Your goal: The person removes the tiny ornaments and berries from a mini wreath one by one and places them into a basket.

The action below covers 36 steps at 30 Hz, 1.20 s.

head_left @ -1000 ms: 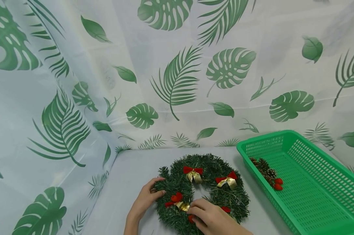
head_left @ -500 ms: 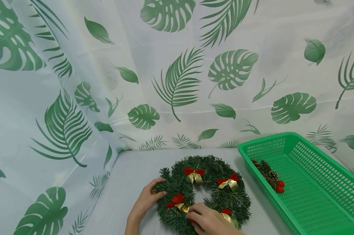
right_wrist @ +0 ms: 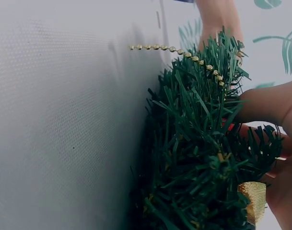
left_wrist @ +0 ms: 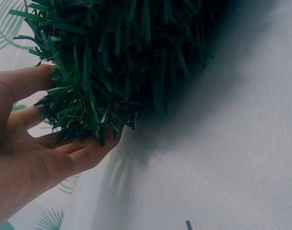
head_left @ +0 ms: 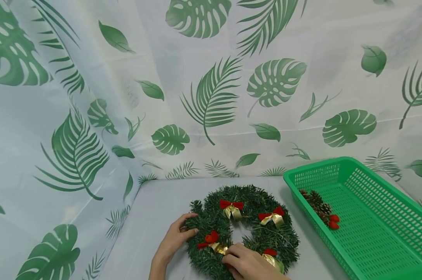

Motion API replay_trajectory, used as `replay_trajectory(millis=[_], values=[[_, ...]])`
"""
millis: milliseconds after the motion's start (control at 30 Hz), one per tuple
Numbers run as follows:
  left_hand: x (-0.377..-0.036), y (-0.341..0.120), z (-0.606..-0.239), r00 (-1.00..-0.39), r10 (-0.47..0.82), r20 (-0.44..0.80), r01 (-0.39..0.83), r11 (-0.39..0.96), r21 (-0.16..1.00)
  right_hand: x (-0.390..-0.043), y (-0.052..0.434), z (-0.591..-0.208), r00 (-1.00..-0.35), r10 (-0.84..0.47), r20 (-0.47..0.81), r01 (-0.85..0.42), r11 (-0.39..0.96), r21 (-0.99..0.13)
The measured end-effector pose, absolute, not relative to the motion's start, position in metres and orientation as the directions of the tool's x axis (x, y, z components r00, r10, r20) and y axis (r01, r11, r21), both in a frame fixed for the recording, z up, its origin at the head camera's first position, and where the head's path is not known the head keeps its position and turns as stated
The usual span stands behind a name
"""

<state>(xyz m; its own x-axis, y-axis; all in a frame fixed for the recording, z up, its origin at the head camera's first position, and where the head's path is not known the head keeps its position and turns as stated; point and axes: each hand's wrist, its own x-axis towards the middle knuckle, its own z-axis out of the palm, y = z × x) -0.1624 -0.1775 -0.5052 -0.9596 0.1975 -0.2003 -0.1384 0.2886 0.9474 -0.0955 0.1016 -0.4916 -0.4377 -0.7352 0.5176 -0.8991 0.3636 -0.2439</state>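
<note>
A green artificial wreath [head_left: 284,239] lies on the white surface, bearing several red-and-gold bows, among them one at the top [head_left: 232,210] and one at the lower right [head_left: 272,259]. At its left edge my left hand [head_left: 174,237] grips the branches; in the left wrist view its fingers [left_wrist: 86,155] curl under the tips. My right hand [head_left: 247,262] is over the front of the wreath, its fingertips pinching a small round red ornament [right_wrist: 227,125] down among the needles. That ornament is mostly hidden by the hand and greenery. A gold bead string [right_wrist: 196,58] trails off the wreath.
To the right stands a green plastic basket [head_left: 375,217], with pine cones [head_left: 317,202] and red berry-like pieces [head_left: 333,222] along its left side. A white curtain [head_left: 295,31] printed with green leaves rises behind and at the left.
My right hand has shifted slightly left and lower over the red ornament, uncovering more of the lower right bow. The left hand keeps its hold on the wreath.
</note>
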Motion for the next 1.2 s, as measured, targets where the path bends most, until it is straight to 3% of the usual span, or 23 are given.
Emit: replay_trajectory(millis=[533,933,1200], values=[[-0.163,-0.177,-0.504,-0.960,0.199,-0.198,-0.135,0.290,0.947,-0.099,0.101,-0.492,-0.418,-0.734,0.535,-0.908,0.364,-0.209],[-0.162,-0.176,-0.503,-0.960,0.199,-0.195,-0.133,0.284,0.949,-0.096,0.101,-0.485,-0.439,-0.701,0.562,-0.896,0.390,-0.213],[-0.161,-0.176,-0.504,-0.960,0.196,-0.199,-0.136,0.293,0.946,-0.093,0.106,-0.475,-0.479,-0.662,0.577,-0.877,0.393,-0.277]])
